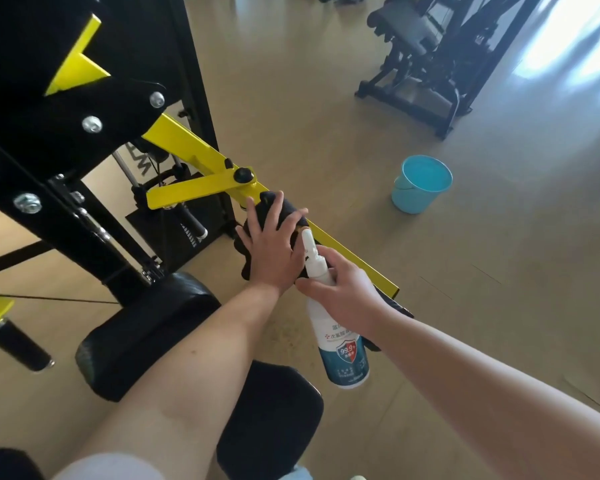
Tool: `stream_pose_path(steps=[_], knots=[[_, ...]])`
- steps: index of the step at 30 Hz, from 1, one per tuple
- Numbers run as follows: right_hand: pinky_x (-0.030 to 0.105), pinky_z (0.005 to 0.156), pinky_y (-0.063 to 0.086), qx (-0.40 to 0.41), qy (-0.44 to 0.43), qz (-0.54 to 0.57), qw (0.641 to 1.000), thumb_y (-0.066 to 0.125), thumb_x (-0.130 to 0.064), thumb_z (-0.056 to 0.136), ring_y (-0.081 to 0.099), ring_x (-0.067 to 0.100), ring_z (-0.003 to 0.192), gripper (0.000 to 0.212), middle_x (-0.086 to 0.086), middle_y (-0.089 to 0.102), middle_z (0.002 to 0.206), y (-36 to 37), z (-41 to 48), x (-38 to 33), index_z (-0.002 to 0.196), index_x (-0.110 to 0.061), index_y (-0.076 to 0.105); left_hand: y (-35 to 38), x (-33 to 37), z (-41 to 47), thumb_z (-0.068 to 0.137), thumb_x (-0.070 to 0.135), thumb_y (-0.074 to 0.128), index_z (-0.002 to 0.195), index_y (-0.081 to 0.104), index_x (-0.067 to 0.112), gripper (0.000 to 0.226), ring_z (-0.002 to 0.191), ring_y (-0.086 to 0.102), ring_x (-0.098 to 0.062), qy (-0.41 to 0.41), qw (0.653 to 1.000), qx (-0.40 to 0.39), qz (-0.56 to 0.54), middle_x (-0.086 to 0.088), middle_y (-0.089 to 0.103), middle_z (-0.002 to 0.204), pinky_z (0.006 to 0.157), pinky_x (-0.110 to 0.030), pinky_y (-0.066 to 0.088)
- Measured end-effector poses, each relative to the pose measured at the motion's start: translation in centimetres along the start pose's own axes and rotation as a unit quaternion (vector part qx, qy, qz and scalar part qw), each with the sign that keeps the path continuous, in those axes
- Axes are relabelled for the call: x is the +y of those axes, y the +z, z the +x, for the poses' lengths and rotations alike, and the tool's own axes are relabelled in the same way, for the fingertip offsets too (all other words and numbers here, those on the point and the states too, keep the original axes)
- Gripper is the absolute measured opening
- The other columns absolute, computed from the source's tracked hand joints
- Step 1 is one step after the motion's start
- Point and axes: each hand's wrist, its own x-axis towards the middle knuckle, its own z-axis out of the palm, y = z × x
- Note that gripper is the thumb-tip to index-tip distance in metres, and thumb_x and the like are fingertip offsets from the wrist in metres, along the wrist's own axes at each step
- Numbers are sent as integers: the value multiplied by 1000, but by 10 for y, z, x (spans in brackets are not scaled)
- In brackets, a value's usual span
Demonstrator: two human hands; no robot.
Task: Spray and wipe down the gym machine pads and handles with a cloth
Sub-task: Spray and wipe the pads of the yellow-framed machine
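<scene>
A dark cloth (248, 258) is draped over the yellow lever arm (347, 252) of the black gym machine. My left hand (274, 244) presses on the cloth with its fingers spread flat. Just to its right, my right hand (340, 282) grips the neck of a white spray bottle (340, 344) with a blue and red label. The bottle's nozzle points up toward the cloth. A black roller pad (142, 334) lies below the left forearm, and a black seat pad (274, 417) sits nearer to me.
A blue bucket (420, 183) stands on the tan floor to the right of the lever arm. Another black machine with grey pads (420, 32) stands at the back right. The black frame with silver bolts (52, 140) fills the left side.
</scene>
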Motion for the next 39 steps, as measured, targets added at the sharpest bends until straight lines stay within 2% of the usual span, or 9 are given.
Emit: stream_pose_path(steps=[9, 13, 16, 19, 23, 28, 33, 36, 39], knots=[[35, 73, 65, -1, -3, 25, 1000, 75, -34, 86, 74, 10, 78, 55, -12, 76, 96, -20, -18, 19, 134, -51, 55, 32, 30, -50, 91, 30, 69, 125, 66, 26, 34, 156, -9, -32, 16, 999, -6, -43, 6, 32, 160, 110, -81, 11], [31, 70, 63, -20, -2, 8, 1000, 76, -38, 87, 73, 6, 76, 53, -14, 75, 97, -26, -16, 17, 133, -54, 55, 26, 15, -42, 103, 29, 51, 132, 59, 33, 30, 153, -25, -14, 44, 997, -15, -68, 11, 21, 166, 118, -67, -7], [26, 66, 60, -20, 0, 2, 1000, 75, -41, 89, 72, 7, 79, 53, -15, 73, 98, -21, -12, 10, 136, -53, 52, 24, 4, -30, 104, 36, 42, 135, 54, 36, 34, 158, -9, -26, 59, 997, 11, -54, 4, 27, 166, 121, -66, -3], [16, 59, 50, -23, 13, 2, 1000, 75, -42, 91, 69, 4, 78, 55, -21, 70, 98, -18, -13, 8, 138, -54, 49, 18, 5, -14, 99, 40, 36, 137, 58, 25, 47, 156, 2, -35, -3, 991, 77, -110, -5, 28, 167, 123, -59, 6], [16, 58, 46, -29, 27, -1, 999, 73, -45, 92, 67, 6, 79, 59, -24, 65, 97, -20, -17, 8, 142, -56, 43, 12, -1, 6, 93, 43, 42, 139, 61, 23, 53, 156, 4, -36, -53, 985, 107, -128, -8, 25, 167, 123, -44, -1], [22, 62, 47, -30, 32, -8, 999, 73, -46, 92, 66, 8, 83, 63, -22, 63, 99, -19, -27, 15, 146, -54, 40, 4, 6, 11, 90, 36, 44, 132, 67, 30, 48, 156, 1, -36, -103, 979, 88, -152, -2, 27, 167, 120, -63, 8], [19, 62, 48, 0, 18, 23, 1000, 75, -40, 92, 68, 3, 75, 55, -20, 70, 94, -20, -42, 24, 134, -59, 45, 6, 25, -19, 94, 30, 39, 116, 71, 34, 39, 156, -7, -36, -46, 989, 52, -131, 4, 37, 162, 118, -71, 5], [29, 69, 58, 29, 13, 61, 998, 75, -38, 89, 71, 5, 76, 45, -16, 75, 90, -27, -54, 34, 120, -62, 53, 14, 44, -47, 95, 30, 36, 111, 67, 36, 34, 156, -11, -29, -24, 991, 23, -127, 9, 36, 162, 114, -76, 6], [34, 73, 62, 46, 9, 84, 995, 74, -36, 90, 74, 10, 77, 39, -13, 76, 88, -40, -70, 43, 121, -56, 60, 25, 70, -80, 97, 25, 40, 107, 54, 42, 24, 156, -13, -25, -4, 992, 3, -126, 10, 35, 161, 112, -78, 4]])
